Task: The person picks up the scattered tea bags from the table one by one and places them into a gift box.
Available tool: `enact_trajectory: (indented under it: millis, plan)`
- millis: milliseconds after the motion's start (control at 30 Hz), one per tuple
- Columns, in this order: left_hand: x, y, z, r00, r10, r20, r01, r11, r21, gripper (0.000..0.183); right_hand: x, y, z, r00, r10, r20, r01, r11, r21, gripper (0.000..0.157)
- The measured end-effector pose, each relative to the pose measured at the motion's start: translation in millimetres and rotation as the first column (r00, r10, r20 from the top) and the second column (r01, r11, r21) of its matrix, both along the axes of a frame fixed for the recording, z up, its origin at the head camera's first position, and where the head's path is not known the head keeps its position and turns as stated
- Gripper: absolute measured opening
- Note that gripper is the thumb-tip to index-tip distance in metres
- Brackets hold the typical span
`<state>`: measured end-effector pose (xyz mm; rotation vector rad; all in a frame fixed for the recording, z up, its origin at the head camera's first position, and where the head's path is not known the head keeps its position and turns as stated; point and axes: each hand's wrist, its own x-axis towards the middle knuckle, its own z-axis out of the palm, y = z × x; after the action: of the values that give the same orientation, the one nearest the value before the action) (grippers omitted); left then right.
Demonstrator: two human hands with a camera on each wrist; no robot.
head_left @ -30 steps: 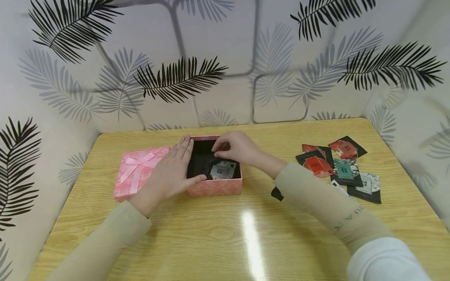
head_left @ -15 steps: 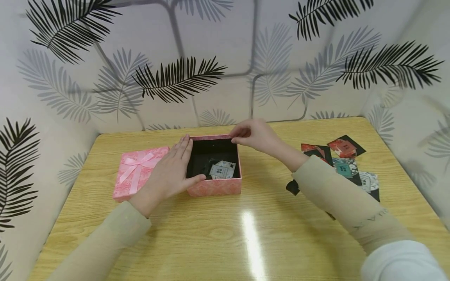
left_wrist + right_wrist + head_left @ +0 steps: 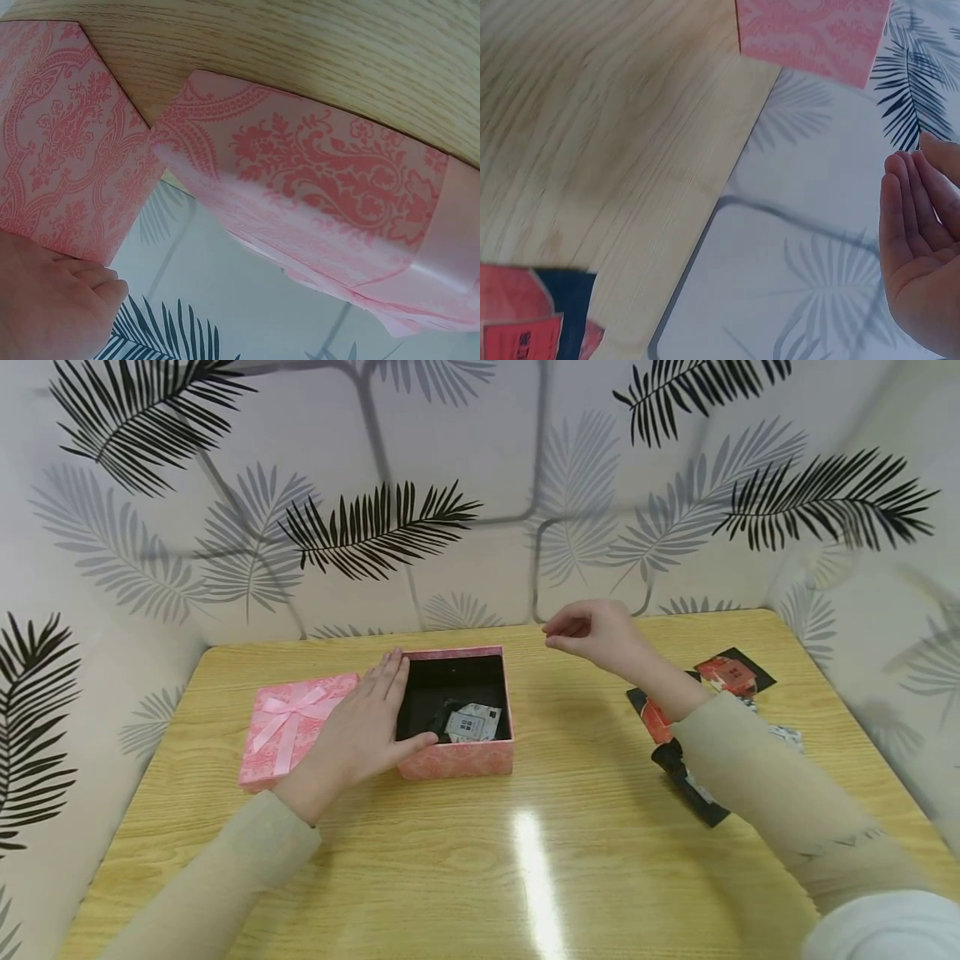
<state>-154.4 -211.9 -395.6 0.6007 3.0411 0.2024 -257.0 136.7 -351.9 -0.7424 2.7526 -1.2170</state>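
Pink box stands lidless on the table, approx. mid, toward the far edge; patterned outside, black inside. Silver-gray packet(s) lie in it, near the front wall; can't tell if 1 or 2 overlapping. L hand rests on the box's L side, fingers straight & side by side along the rim, thumb stretched toward the front edge; it steadies nothing btwn the fingers, i.e. released. R hand hangs in the air to the R of the box, well apart from it, also released: fingers loosely bent, thumb tip near the fingertips, palm partly visible in the R wrist view. Pink lid w/ ribbon bow lies on the table just L of the box, partly behind L hand; can't tell if lid & box touch. On the R part of the table, under/around the R forearm, more packets: red-and-black one at the back, another red one nearer the box, a whitish one mostly hidden by the sleeve. Black item w/ a rounded end lies nearer the front, next to a dark flat packet; details partly covered. Leaf-print wall covering behind; bright glare streak on the table's front half.
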Motion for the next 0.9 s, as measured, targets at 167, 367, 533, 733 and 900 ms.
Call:
enact_trajectory:
  millis: [167, 367, 533, 733, 900]
  plan:
    - [0.7, 0, 0.6, 1.0, 0.003, 0.003, -0.003, 1.0, -0.003, 0.113, 3.8, 22, 1.5, 0.999, -0.051, 0.001, 0.051, 0.999, 0.012, 0.018]
    - [1.7, 0, 0.9, 1.0, 0.012, 0.005, -0.012, 1.0, -0.009, 0.113, 11.4, 47, 2.3, 0.992, -0.12, 0.028, 0.12, 0.993, 0.014, 0.02]
    - [1.6, 0, 0.2, 1.0, 0.013, 0.009, -0.013, 1.0, -0.013, 0.113, 15.6, 72, -2.5, 0.983, -0.175, 0.05, 0.174, 0.985, 0.012, 0.024]
    - [0.6, 0, -1.1, 1.0, 0.007, 0.005, -0.007, 1.0, -0.014, 0.113, 17.6, 102, -12.9, 0.97, -0.239, 0.047, 0.235, 0.969, 0.079, 0.029]
    - [-0.3, 0, -1.9, 1.0, -0.002, -0.006, 0.002, 1.0, -0.018, 0.113, 20.9, 121, -21.2, 0.964, -0.26, 0.057, 0.253, 0.961, 0.11, 0.032]
